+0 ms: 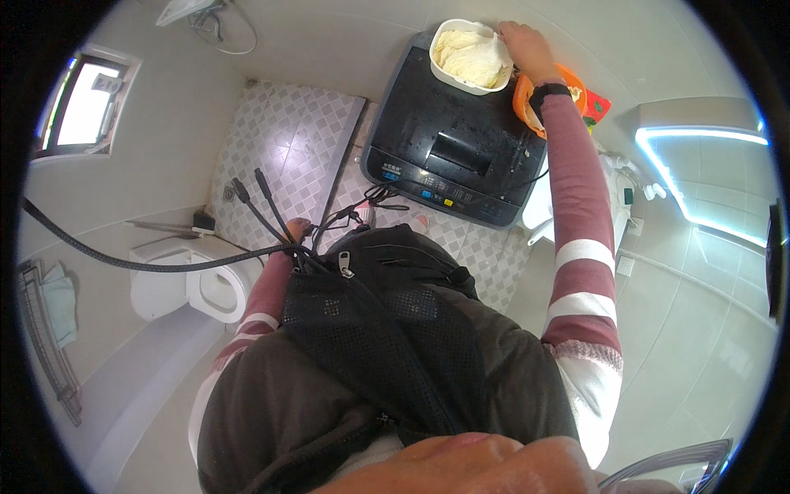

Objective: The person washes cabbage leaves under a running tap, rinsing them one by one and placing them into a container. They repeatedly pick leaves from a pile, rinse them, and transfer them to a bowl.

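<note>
My right hand [524, 46] reaches over the right rim of a white container [470, 57] that stands on the black lid of a top-loading washing machine [457, 123]. Pale yellow-white, soft-looking material [472, 54] fills this container, and my fingertips meet its edge; whether they pinch it is hard to tell. Under my right wrist sits an orange bowl [528, 102] holding pale pieces, partly hidden by the forearm. Low at my left side hangs my left hand [299, 230], partly behind black cables [265, 219], its fingers not clearly seen.
A red packet [596, 107] lies behind the orange bowl. Right of the washer is a white washbasin [538, 204]. A toilet [213, 287] stands to my left, beside a tiled shower floor [284, 136] with a raised edge. A black braided cable [154, 267] runs leftward from my waist.
</note>
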`<action>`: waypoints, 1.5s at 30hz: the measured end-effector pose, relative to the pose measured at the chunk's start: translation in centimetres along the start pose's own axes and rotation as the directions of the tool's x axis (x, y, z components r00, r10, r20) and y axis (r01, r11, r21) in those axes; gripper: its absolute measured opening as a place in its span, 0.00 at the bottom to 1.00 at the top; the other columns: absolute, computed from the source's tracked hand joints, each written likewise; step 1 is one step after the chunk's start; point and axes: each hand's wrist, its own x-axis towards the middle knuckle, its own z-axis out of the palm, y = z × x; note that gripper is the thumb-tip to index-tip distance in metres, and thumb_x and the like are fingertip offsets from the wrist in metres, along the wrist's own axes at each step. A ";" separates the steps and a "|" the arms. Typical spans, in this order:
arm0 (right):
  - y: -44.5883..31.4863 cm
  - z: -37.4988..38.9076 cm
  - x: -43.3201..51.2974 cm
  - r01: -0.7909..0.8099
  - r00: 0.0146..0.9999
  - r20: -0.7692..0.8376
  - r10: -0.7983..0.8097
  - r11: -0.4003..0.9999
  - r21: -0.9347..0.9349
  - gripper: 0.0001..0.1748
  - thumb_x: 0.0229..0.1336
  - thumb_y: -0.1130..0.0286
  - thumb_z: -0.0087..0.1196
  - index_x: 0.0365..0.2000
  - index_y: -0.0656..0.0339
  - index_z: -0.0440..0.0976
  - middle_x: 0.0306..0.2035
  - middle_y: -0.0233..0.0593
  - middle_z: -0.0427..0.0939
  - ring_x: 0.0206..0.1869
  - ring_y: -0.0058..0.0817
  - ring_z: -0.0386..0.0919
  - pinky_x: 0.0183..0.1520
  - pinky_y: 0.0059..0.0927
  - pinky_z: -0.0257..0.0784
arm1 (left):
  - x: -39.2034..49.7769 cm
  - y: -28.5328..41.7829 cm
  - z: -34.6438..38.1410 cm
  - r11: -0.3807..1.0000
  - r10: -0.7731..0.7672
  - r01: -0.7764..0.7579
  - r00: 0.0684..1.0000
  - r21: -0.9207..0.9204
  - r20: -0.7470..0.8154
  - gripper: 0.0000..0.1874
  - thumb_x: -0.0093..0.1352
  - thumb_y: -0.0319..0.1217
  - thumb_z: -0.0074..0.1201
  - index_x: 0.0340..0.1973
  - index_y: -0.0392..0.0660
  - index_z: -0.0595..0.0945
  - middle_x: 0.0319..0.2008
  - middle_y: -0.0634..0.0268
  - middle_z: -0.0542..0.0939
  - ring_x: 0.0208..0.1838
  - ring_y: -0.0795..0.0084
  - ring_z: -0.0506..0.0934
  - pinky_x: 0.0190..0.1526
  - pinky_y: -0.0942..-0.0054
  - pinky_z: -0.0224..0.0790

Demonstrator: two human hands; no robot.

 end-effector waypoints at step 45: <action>-7.2 -5.0 -13.6 0.009 0.617 0.594 0.517 -0.759 0.651 0.25 0.74 0.68 0.43 0.62 0.78 0.66 0.59 0.60 0.75 0.56 0.43 0.80 0.62 0.38 0.79 | 5.5 -3.1 -0.7 0.987 -0.031 -0.001 0.980 0.162 0.197 0.21 0.73 0.43 0.54 0.43 0.35 0.85 0.34 0.58 0.87 0.37 0.62 0.86 0.35 0.59 0.77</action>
